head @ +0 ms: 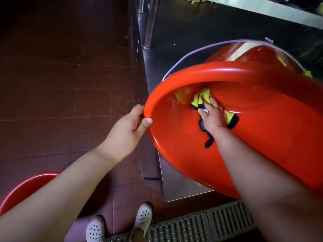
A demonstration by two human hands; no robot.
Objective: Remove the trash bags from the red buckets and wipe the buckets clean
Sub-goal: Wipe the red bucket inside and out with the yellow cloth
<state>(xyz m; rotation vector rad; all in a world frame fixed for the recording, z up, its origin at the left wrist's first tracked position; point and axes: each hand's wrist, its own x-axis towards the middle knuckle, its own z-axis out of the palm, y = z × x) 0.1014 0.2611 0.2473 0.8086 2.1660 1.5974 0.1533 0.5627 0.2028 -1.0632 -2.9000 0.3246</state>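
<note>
Red plastic bucket (pixel 262 137), large, right half of the frame: tipped on its side on a low steel bench (pixel 174 186), mouth turned toward the person, presumably so the inner wall can be reached without stooping into it. No trash bag shows inside; the removal step looks done for this one. Wire bail handle (pixel 192 55) arcs over its upper left.

Left hand (pixel 129 126), centre: grip closed on the rim at its leftmost point, thumb over the lip, fingers behind, apparently steadying the tilt against the push of wiping.

Right hand (pixel 212 116), inside the bucket: fingers spread flat, pressing a yellow cloth with black edging (pixel 202 98) against the inner wall near the base. Wiping appears to be under way.

Second red bucket (pixel 29 186), lower left corner, on the tiled floor (pixel 61 84), partly hidden by the left forearm; its contents cannot be seen.

Surroundings: steel bench legs (pixel 148 23), upper centre; floor drain grate (pixel 201 222), bottom centre; white perforated shoes (pixel 143 215) beside it. Yellow-green scrap (pixel 308 74) at the bucket's far right edge, unidentified.

Obstructions: the right forearm fills much of the mouth; the upper rim hides the deepest part.
</note>
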